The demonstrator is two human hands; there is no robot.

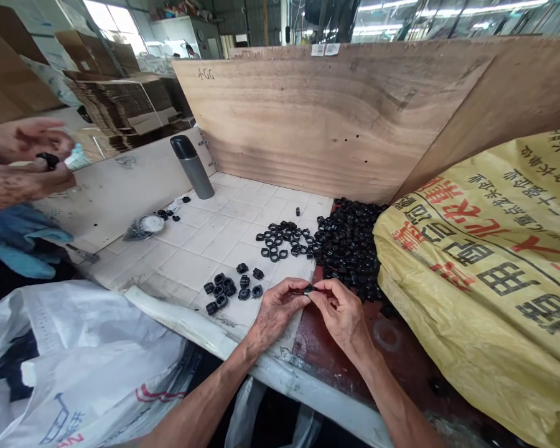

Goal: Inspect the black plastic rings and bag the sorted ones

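Note:
My left hand (pixel 280 306) and my right hand (pixel 338 306) meet at the front of the table. Both are closed, pinching one small black plastic part (pixel 310 289) between thumbs and fingertips; the fingers cover most of it. To the left of my hands lies a group of black plastic caps (pixel 227 286). Farther back are loose black rings (pixel 280 235), spread on the white tiles. A large heap of black plastic parts (pixel 352 249) rises just beyond my right hand.
A yellow printed sack (pixel 476 267) bulges at the right. A grey flask (pixel 195 171) stands near the wooden back board (pixel 308 118). A white sack (pixel 93 354) hangs at the front left. Another person's hands (pixel 32 155) hold a black part at the left edge.

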